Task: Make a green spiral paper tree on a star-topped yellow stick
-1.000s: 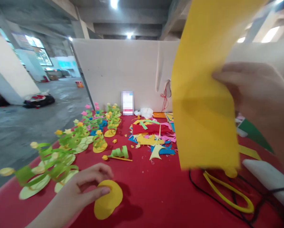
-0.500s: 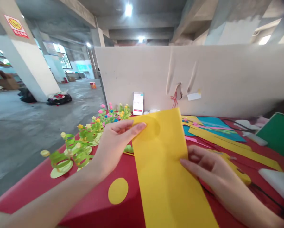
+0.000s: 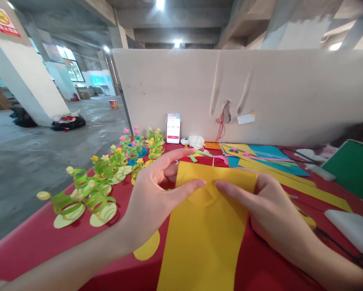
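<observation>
A long strip of yellow paper (image 3: 202,242) hangs upright in front of me, its lower end out of view. My left hand (image 3: 157,190) pinches its upper left edge, thumb on the front and index finger raised behind the top. On the right edge my right hand (image 3: 269,206) grips the sheet, thumb pressed on the front close to the left thumb. Between the thumbs the paper is dented, with a curved crease below them. A yellow paper circle (image 3: 147,245) lies on the red table, partly covered by my left hand and wrist.
Several green paper spiral plants (image 3: 99,202) with star tops stand along the left of the red table (image 3: 41,246). A phone (image 3: 173,128) leans on the back panel. Yellow strips (image 3: 293,188), blue sheets (image 3: 272,159), a green board (image 3: 351,169) and a dark cable (image 3: 336,238) lie to the right.
The yellow paper's top edge has come down. My right hand has moved up along the right edge, and both thumbs now press near each other. The view has shifted slightly.
</observation>
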`<state>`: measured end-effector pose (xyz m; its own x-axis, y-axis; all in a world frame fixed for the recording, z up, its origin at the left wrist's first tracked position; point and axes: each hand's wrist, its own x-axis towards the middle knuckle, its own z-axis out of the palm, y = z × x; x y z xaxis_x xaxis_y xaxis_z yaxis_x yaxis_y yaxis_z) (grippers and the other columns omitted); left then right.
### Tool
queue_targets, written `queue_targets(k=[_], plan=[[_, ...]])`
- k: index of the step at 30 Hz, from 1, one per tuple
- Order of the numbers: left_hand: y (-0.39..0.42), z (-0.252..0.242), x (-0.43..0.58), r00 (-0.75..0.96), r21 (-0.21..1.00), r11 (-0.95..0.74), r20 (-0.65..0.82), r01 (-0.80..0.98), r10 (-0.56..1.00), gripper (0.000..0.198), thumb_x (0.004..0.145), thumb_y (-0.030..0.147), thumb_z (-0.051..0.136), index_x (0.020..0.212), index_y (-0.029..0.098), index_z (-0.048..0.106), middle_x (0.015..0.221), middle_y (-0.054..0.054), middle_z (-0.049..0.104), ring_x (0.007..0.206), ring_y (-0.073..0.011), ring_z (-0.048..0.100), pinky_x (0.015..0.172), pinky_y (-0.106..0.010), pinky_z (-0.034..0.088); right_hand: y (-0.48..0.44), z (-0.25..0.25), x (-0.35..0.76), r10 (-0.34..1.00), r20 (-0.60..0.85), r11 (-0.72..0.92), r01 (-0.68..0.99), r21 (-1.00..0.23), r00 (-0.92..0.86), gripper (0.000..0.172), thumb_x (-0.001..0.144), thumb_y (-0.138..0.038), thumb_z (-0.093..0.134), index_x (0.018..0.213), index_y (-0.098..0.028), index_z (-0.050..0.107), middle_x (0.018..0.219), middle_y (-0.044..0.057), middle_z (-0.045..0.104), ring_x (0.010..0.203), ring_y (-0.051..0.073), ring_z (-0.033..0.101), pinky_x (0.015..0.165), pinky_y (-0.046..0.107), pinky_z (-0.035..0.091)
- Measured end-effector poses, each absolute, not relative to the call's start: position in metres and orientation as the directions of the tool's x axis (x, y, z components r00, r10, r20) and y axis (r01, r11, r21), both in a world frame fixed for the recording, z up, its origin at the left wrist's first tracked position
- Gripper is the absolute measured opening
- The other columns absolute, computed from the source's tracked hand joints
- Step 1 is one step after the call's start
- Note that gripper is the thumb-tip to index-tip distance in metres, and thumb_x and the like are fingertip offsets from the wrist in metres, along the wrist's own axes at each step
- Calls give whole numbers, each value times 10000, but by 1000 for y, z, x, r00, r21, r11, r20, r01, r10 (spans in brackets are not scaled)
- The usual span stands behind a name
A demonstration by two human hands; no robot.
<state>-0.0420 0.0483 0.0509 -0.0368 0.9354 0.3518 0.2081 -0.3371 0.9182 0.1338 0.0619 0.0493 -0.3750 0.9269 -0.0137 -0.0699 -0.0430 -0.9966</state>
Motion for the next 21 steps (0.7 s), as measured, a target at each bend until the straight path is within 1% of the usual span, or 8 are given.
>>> queue_targets(k=[2, 4, 5, 7, 9, 12, 15, 21], plan=[[48, 53, -42, 38, 939, -316, 314, 134, 949, 219, 720, 266, 671, 937, 271, 645, 727, 29, 699, 613, -136, 650, 508, -163, 520, 62, 48, 135, 940, 13, -28, -116, -993, -341, 185, 728, -235, 655, 911, -232, 674, 878, 26, 694, 803, 213, 656, 622, 237, 543], [49, 53, -42, 63, 937, -317, 311, 146, 948, 61, 737, 250, 649, 787, 241, 684, 674, 35, 686, 563, -110, 623, 471, -133, 485, 62, 47, 136, 955, 36, -10, -152, -988, -295, 186, 711, -232, 668, 897, -239, 672, 877, 24, 694, 802, 226, 657, 631, 258, 551], [49, 54, -42, 49, 926, -328, 325, 188, 945, 46, 736, 245, 647, 722, 229, 688, 607, 43, 661, 506, -91, 587, 428, -119, 449, 63, 47, 136, 962, 42, -1, -155, -988, -268, 178, 699, -234, 678, 876, -237, 675, 860, 26, 696, 780, 231, 661, 617, 265, 556], [49, 53, -42, 23, 892, -353, 361, 284, 932, 124, 736, 254, 637, 625, 206, 666, 474, 58, 569, 403, -63, 485, 350, -113, 359, 63, 48, 136, 974, 34, 3, -137, -991, -224, 148, 668, -237, 702, 814, -224, 682, 816, 32, 699, 735, 241, 666, 575, 270, 561], [48, 52, -43, 20, 871, -347, 363, 349, 932, 204, 745, 286, 616, 568, 186, 624, 443, 54, 519, 380, -65, 442, 332, -132, 324, 64, 49, 134, 978, 38, 12, -129, -992, -203, 130, 652, -242, 713, 777, -218, 684, 798, 36, 700, 718, 244, 667, 557, 267, 562], [45, 53, -44, 14, 875, -299, 318, 380, 948, 234, 752, 324, 592, 572, 176, 600, 518, 25, 574, 438, -104, 514, 370, -163, 377, 64, 51, 132, 978, 50, 24, -128, -991, -204, 132, 644, -244, 721, 767, -222, 678, 805, 35, 700, 716, 238, 666, 560, 263, 560], [45, 53, -45, 10, 890, -267, 284, 370, 959, 211, 750, 346, 589, 624, 183, 632, 551, 13, 605, 472, -131, 561, 388, -175, 409, 63, 50, 131, 977, 54, 28, -127, -991, -207, 147, 631, -262, 732, 758, -218, 672, 805, 40, 698, 718, 241, 662, 566, 269, 557], [51, 54, -44, -1, 891, -247, 267, 382, 964, 197, 737, 354, 592, 711, 182, 684, 564, -4, 641, 473, -149, 578, 357, -180, 406, 66, 49, 137, 950, 71, 33, -127, -991, -303, 115, 693, -216, 687, 807, -223, 675, 866, 31, 697, 790, 239, 659, 627, 264, 562]])
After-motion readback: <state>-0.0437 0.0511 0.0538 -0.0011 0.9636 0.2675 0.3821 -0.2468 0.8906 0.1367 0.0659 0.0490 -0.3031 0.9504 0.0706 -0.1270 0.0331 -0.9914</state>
